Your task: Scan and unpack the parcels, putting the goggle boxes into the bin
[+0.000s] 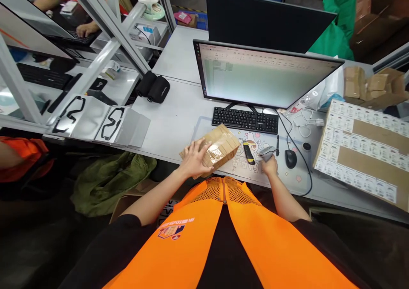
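My left hand (194, 159) grips the near left end of a brown cardboard box (221, 146) bound in clear tape, its fingers spread over the top face. The box sits at a slant by the desk's front edge; whether it is slightly lifted I cannot tell. In my right hand (270, 167) is a grey handheld barcode scanner (266, 153), its head pointing left toward the box. Between the two lies a yellow and black utility knife (248, 153) on the printed desk mat (238, 169). A black pen (277, 145) rests just right of the scanner.
Beyond the mat stand a black keyboard (245, 120) and a lit monitor (262, 76). A mouse (290, 158) and its cable lie to the right, beside a large label-covered carton (364, 153). Black cases (154, 87) and grey boxes (123, 125) sit left. Another person's hand (87, 29) is at far left.
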Tool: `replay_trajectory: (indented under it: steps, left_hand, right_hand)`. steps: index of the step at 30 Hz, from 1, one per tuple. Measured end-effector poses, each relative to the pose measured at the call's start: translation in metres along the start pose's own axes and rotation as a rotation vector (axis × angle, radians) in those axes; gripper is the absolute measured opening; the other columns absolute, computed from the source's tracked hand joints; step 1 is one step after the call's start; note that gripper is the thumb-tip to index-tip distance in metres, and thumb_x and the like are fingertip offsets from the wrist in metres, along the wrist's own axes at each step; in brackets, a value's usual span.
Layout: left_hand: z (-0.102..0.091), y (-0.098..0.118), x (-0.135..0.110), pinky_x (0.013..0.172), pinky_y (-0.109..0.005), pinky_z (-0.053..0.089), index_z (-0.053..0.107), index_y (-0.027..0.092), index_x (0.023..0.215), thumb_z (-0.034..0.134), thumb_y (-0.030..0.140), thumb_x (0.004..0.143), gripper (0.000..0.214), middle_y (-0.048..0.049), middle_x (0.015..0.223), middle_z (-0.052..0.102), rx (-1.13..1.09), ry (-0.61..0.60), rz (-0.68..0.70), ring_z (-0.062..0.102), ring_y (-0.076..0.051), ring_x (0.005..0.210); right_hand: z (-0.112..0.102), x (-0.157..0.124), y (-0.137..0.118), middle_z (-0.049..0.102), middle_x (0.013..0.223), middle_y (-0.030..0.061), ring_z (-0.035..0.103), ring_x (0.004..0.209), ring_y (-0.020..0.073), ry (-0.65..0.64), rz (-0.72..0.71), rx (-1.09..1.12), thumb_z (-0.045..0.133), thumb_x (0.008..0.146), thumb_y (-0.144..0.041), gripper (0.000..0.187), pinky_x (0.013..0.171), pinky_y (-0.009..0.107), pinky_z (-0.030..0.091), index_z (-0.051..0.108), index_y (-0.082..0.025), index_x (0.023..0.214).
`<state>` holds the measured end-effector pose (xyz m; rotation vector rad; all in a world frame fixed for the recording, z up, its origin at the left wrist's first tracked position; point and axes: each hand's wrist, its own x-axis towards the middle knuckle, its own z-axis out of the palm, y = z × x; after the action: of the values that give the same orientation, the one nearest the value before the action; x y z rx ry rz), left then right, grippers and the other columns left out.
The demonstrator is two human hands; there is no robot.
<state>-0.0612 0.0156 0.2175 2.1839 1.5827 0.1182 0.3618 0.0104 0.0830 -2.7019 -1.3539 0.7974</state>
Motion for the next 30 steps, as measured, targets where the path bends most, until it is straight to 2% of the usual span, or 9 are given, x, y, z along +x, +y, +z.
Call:
replay_trajectory:
  steps: [6, 9, 13, 15, 18, 20, 22, 25, 30]
  left_hand:
    - [-0.04, -0.045, -0.006, 0.126, -0.065, 0.031, 0.046, 0.028, 0.17, 0.092, 0.056, 0.076, 0.108, -0.0202, 0.179, 0.031, 0.054, 0.194, -0.096, 0.031, -0.051, 0.161]
    - [-0.021, -0.037, -0.016, 0.126, -0.07, 0.026, 0.056, 0.029, 0.164, 0.091, 0.041, 0.083, 0.089, -0.0205, 0.176, 0.039, 0.155, 0.233, -0.042, 0.03, -0.054, 0.161]
    - [0.024, -0.013, -0.038, 0.123, -0.066, 0.037, 0.067, 0.028, 0.155, 0.087, 0.027, 0.084, 0.074, -0.017, 0.174, 0.047, 0.131, -0.03, 0.125, 0.047, -0.048, 0.151]
    - [0.03, -0.013, -0.042, 0.123, -0.062, 0.041, 0.071, 0.026, 0.148, 0.081, 0.032, 0.09, 0.059, -0.0156, 0.173, 0.048, 0.057, -0.049, 0.19, 0.05, -0.044, 0.15]
    - [0.012, -0.046, -0.025, 0.128, -0.056, 0.04, 0.072, 0.022, 0.143, 0.065, 0.038, 0.102, 0.044, -0.0164, 0.168, 0.053, -0.071, 0.224, 0.1, 0.051, -0.037, 0.151]
    - [-0.007, -0.085, -0.001, 0.131, -0.057, 0.034, 0.069, 0.019, 0.145, 0.067, 0.042, 0.1, 0.05, -0.0194, 0.167, 0.052, -0.132, 0.465, -0.119, 0.046, -0.039, 0.156]
    - [-0.018, -0.127, 0.023, 0.129, -0.06, 0.035, 0.065, 0.015, 0.148, 0.076, 0.047, 0.092, 0.065, -0.0236, 0.166, 0.053, -0.22, 0.584, -0.389, 0.045, -0.043, 0.156]
    - [-0.013, -0.168, 0.041, 0.111, -0.049, 0.051, 0.073, 0.014, 0.133, 0.08, 0.055, 0.084, 0.064, -0.0218, 0.136, 0.074, -0.463, 0.435, -0.59, 0.066, -0.039, 0.128]
    - [0.007, -0.157, 0.031, 0.079, -0.032, 0.049, 0.078, 0.018, 0.095, 0.072, 0.07, 0.084, 0.054, -0.0044, 0.083, 0.075, -0.515, 0.331, -0.352, 0.064, -0.022, 0.082]
  right_hand:
    - [-0.012, -0.004, 0.021, 0.075, 0.131, 0.0263, 0.071, 0.124, 0.0405, -0.028, 0.088, 0.094, 0.061, 0.097, -0.038, 0.057, 0.104, 0.044, 0.054, 0.063, -0.008, 0.145]
    - [-0.017, -0.005, 0.026, 0.077, 0.122, 0.0225, 0.072, 0.117, 0.0394, -0.008, 0.078, 0.101, 0.063, 0.094, -0.042, 0.049, 0.1, 0.045, 0.056, 0.07, -0.013, 0.132]
    - [-0.027, -0.008, 0.018, 0.079, 0.11, 0.0189, 0.073, 0.107, 0.0361, 0.017, 0.01, 0.1, 0.064, 0.091, -0.044, 0.042, 0.095, 0.044, 0.057, 0.073, -0.014, 0.119]
    - [-0.037, -0.013, 0.008, 0.079, 0.101, 0.0164, 0.073, 0.103, 0.035, 0.048, -0.029, 0.116, 0.065, 0.089, -0.048, 0.039, 0.092, 0.041, 0.056, 0.074, -0.016, 0.109]
    - [-0.06, -0.026, -0.009, 0.075, 0.083, 0.0123, 0.074, 0.089, 0.0318, 0.051, -0.095, 0.178, 0.069, 0.085, -0.055, 0.039, 0.08, 0.037, 0.055, 0.073, -0.017, 0.096]
    - [-0.08, -0.037, -0.024, 0.071, 0.07, 0.0076, 0.07, 0.072, 0.0269, -0.04, -0.145, 0.234, 0.072, 0.084, -0.056, 0.041, 0.069, 0.034, 0.053, 0.072, -0.017, 0.095]
    - [-0.101, -0.05, -0.041, 0.066, 0.061, 0.0032, 0.064, 0.059, 0.0217, -0.169, -0.212, 0.265, 0.073, 0.083, -0.056, 0.041, 0.06, 0.031, 0.049, 0.071, -0.016, 0.095]
    - [-0.131, -0.069, -0.07, 0.063, 0.057, 0.0, 0.057, 0.05, 0.0169, -0.338, -0.332, 0.239, 0.075, 0.084, -0.054, 0.043, 0.05, 0.027, 0.042, 0.073, -0.015, 0.102]
    - [-0.161, -0.1, -0.115, 0.071, 0.071, 0.0012, 0.059, 0.05, 0.0157, -0.508, -0.542, 0.144, 0.078, 0.086, -0.049, 0.056, 0.05, 0.026, 0.045, 0.072, -0.015, 0.131]
